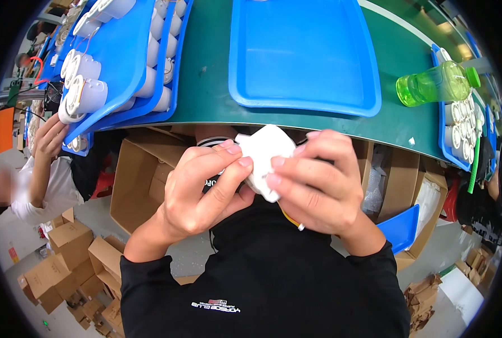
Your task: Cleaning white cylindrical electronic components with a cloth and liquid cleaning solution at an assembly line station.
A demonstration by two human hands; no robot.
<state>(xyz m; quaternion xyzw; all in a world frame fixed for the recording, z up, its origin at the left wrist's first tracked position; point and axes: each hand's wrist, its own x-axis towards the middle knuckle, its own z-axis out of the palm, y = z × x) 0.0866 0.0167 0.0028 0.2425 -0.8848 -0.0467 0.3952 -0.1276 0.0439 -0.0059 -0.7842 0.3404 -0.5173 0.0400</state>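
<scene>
Both my hands hold one white plastic part (269,147) over my lap, just in front of the table edge. My left hand (203,183) pinches its left side between thumb and fingers. On the other side, my right hand (324,183) presses fingertips against its face. A short yellow wire with a white end (300,227) hangs out below my right hand. Much of the part's lower side is hidden by my fingers, so its exact kind cannot be told.
A blue tray (304,56) lies on the green table (206,84). Stacked blue trays (124,84) with white cylindrical parts stand left, a co-worker's hand (49,137) beside them. At right are a green bottle (438,84) and another loaded tray (459,129). Cardboard boxes (144,180) sit below.
</scene>
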